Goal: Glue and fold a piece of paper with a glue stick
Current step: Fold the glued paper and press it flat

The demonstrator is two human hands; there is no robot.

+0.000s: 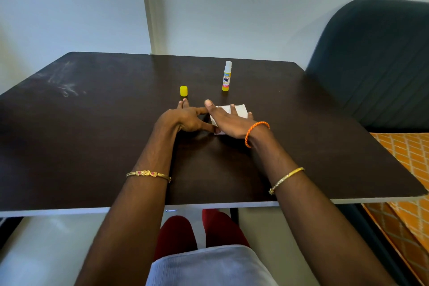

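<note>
Paper: while I am watching from the head camera, the small white paper point(240, 109) is lying flat on the dark surface point(92, 134), mostly covered by the right hand.
Right hand: the right hand point(228, 122) is pressing palm-down on the paper, fingers point(210, 105) spread flat and gripping nothing.
Left hand: the left hand point(185, 118) is resting just beside the paper's left edge, its fingers splayed open; one fingertip is reaching the paper's near left corner, and nothing is being held.
Glue stick: the glue stick point(226, 76) is standing upright beyond the paper, uncapped, its white glue showing at the top, apart from both hands.
Cap: the yellow cap point(183, 91) is standing on the surface to the left of the stick, just beyond the left fingertips.
Wrists: I am seeing an orange cord bracelet point(255, 129) on the right wrist and a gold bangle on each forearm.
Surroundings: a dark chair point(376, 60) is sitting at the right.
</note>
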